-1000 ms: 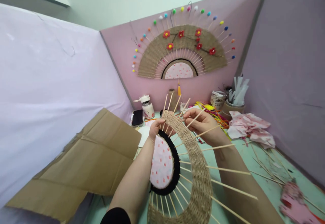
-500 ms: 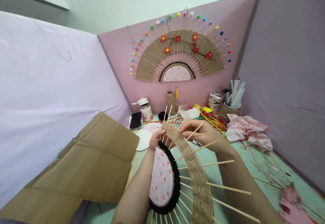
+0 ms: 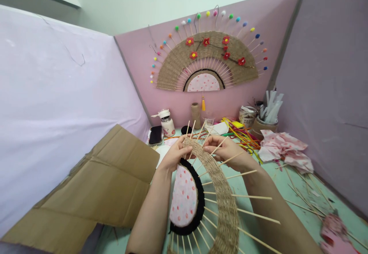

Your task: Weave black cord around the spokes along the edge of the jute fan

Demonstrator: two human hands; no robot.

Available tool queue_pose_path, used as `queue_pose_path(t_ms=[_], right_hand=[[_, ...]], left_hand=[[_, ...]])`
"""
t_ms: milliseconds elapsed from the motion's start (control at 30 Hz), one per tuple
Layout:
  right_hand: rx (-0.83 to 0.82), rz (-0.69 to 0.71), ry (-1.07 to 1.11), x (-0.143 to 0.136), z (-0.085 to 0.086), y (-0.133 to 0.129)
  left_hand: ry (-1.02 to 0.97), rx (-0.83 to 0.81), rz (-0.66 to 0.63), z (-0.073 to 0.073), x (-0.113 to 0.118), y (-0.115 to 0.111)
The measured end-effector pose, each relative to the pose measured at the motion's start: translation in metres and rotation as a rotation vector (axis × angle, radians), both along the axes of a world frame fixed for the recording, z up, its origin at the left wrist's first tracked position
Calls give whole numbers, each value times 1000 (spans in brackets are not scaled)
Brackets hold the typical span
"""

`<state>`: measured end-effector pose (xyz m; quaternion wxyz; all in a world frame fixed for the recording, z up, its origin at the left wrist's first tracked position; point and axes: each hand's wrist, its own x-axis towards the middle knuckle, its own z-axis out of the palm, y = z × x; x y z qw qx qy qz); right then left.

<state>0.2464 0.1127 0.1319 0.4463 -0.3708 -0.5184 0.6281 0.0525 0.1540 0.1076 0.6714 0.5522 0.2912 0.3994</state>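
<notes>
A half-woven fan (image 3: 225,192) is held upright on its side before me, with thin wooden sticks fanning out from a half-round base. The base has pink spotted cloth (image 3: 184,198) and a black braided rim (image 3: 199,204). A band of tan twine is woven across the sticks. My left hand (image 3: 175,154) grips the fan's upper end, thumb across the woven band. My right hand (image 3: 222,151) is closed at the band's outer edge, among the sticks; whether its fingertips pinch the twine or a stick is hidden.
A finished fan (image 3: 207,52) with red flowers and coloured balls hangs on the pink panel. Folded cardboard (image 3: 115,181) leans at left. Behind are a phone (image 3: 155,135), a white bottle (image 3: 167,125), a twine spool (image 3: 195,115) and jars (image 3: 263,125). Crumpled cloth (image 3: 283,150) and loose sticks lie right.
My left hand has shifted its grip upward, its thumb now lying over the woven band. My right hand has moved slightly lower at the outer edge. The fan has turned a little.
</notes>
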Motion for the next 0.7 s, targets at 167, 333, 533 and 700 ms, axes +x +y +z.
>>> queue_pose_path(t_ms=[167,333,533,700], right_hand=[[-66,5,30,0,-4,4],[-105,18,84,-1,-3,3],[-101,15,88,-3,-4,4],[-90,5,82,-3,-5,4]], left_hand=[[205,359,183,13,3,-13],[464,719,320,26,6,-28],[517,903,280,31,11,-33],[496,933,252,30,12,-34]])
